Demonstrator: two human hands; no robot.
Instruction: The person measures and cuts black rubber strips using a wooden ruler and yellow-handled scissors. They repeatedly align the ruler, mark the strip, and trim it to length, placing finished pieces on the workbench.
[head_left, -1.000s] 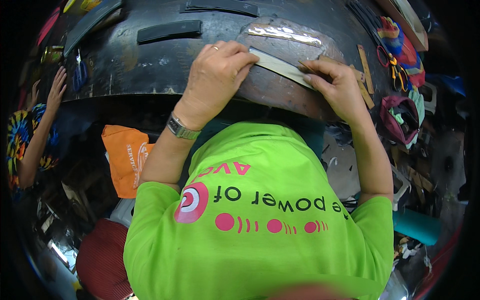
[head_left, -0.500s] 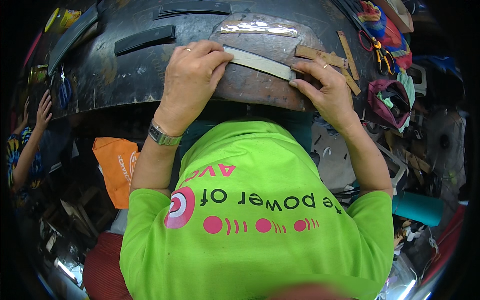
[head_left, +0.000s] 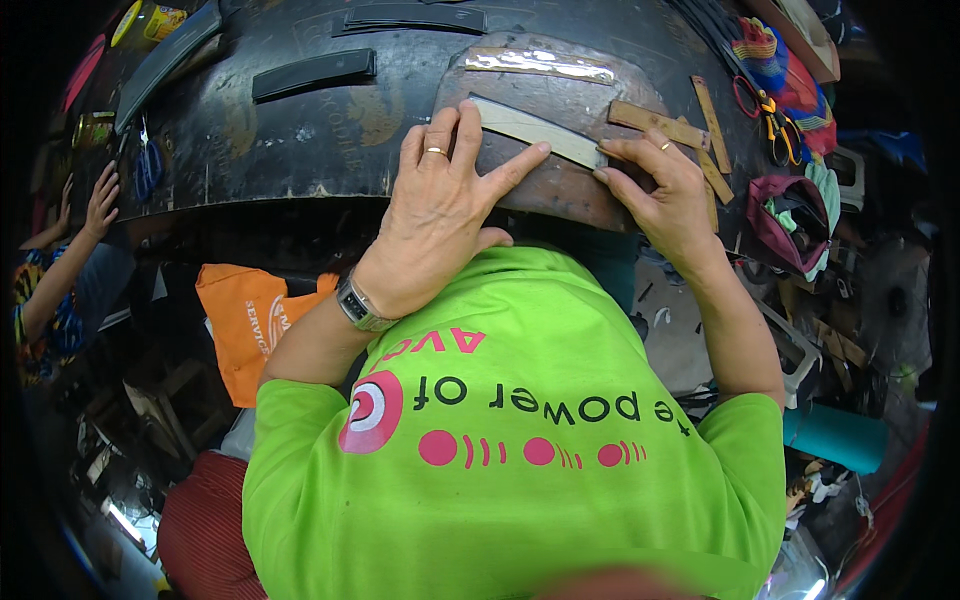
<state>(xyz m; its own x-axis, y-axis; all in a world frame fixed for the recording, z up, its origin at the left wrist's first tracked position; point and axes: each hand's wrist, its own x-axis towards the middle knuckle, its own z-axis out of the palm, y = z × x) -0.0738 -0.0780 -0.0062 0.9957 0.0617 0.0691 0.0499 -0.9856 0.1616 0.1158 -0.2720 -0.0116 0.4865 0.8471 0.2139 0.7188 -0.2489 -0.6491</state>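
A pale cream strip with a dark edge [head_left: 535, 132] lies slantwise on a worn brown board [head_left: 480, 185] at the front of the dark table. My right hand [head_left: 665, 190] pinches its right end between thumb and fingers. My left hand [head_left: 435, 210] is spread out: fingertips touch the strip's left end, and the index finger points along its near edge. Beyond it on the board lies a brown strip under a shiny clear covering [head_left: 540, 66]. Several narrow brown strips [head_left: 655, 123] lie close to my right hand.
Black curved pieces [head_left: 315, 75] lie at the back left. On the right are orange-handled scissors [head_left: 780, 130] and a maroon pouch [head_left: 785, 225]. Blue-handled scissors [head_left: 148, 168] sit at the left, near another person's hand [head_left: 102, 200]. An orange bag [head_left: 245, 330] hangs below the table edge.
My left hand has let go of its pinch on the strip's left end and spread its fingers, shifting right and nearer to me. My right hand keeps its pinch.
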